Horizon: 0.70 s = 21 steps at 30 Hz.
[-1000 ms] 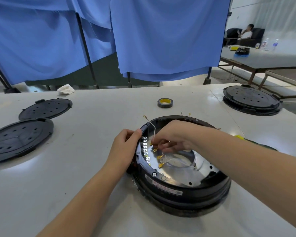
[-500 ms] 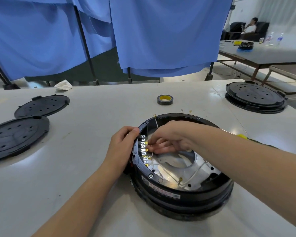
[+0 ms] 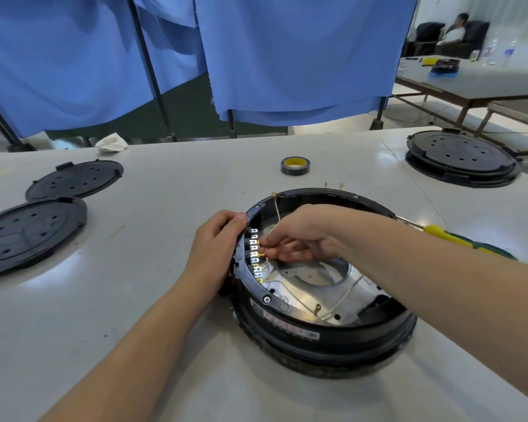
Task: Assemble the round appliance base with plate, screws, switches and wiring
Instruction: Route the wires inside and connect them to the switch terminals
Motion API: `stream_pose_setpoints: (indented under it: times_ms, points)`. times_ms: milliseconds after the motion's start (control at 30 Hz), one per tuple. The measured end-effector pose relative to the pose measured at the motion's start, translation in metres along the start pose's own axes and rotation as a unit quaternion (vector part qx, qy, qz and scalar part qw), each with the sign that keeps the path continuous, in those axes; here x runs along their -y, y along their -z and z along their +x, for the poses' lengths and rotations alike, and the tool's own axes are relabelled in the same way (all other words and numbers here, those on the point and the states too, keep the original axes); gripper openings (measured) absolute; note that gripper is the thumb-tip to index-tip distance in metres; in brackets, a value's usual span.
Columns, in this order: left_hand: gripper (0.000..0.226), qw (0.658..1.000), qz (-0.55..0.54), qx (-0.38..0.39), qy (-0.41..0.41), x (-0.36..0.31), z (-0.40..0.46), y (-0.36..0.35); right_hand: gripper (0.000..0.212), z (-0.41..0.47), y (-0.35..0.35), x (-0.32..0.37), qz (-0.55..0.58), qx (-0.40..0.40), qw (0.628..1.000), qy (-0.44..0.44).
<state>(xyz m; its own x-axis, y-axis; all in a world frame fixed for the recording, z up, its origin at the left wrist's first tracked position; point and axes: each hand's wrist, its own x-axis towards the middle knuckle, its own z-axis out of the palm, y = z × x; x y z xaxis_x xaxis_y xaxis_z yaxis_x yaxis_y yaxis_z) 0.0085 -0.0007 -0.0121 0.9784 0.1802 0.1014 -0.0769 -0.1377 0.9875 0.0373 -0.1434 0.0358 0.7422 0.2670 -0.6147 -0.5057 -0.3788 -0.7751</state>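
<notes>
Round black appliance base (image 3: 323, 333) resting on the white table (image 3: 165, 300), near its front centre, open side up. Silver metal plate (image 3: 314, 287) seated inside the base. Row of white terminals (image 3: 254, 254) mounted along the inner left wall. Left hand (image 3: 217, 254) curled over the outer left rim, thumb on the top edge, gripping the base. Right hand (image 3: 299, 236) reaching in from the right, fingertips pinching a thin white wire (image 3: 276, 213) at the terminal row; free end of that wire, with a gold ring lug, rising above the rim. Second white wire (image 3: 342, 300) lying loose across the plate. Roll of black tape (image 3: 295, 165) behind the base. Yellow-handled screwdriver (image 3: 448, 239) just right of the base, partly hidden by the right forearm. Two black lids (image 3: 34, 233) well apart at left; stacked black base (image 3: 461, 156) at far right.
</notes>
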Motion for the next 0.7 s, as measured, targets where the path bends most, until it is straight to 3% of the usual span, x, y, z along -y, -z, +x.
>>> stream_pose_setpoints:
  times_ms: [333, 467, 567, 700]
  points:
    - [0.021, 1.000, 0.009, 0.000, 0.010, -0.001, 0.001, 0.003, 0.013, 0.001, -0.002, 0.000, -0.019, -0.029, 0.999, 0.027]
    - [0.019, 0.984, 0.166, -0.059, -0.032, -0.003, 0.003, 0.015, 0.011, 0.003, -0.003, 0.000, -0.024, -0.035, 0.999, 0.033]
    - [0.041, 0.947, 0.293, -0.104, -0.081, -0.007, 0.001, 0.026, 0.010, 0.003, -0.002, 0.000, -0.030, -0.041, 0.998, 0.038]
    - [0.051, 0.950, 0.294, -0.049, -0.095, -0.008, -0.001, 0.024, 0.008, 0.002, -0.004, 0.001, -0.046, -0.046, 0.997, 0.048]
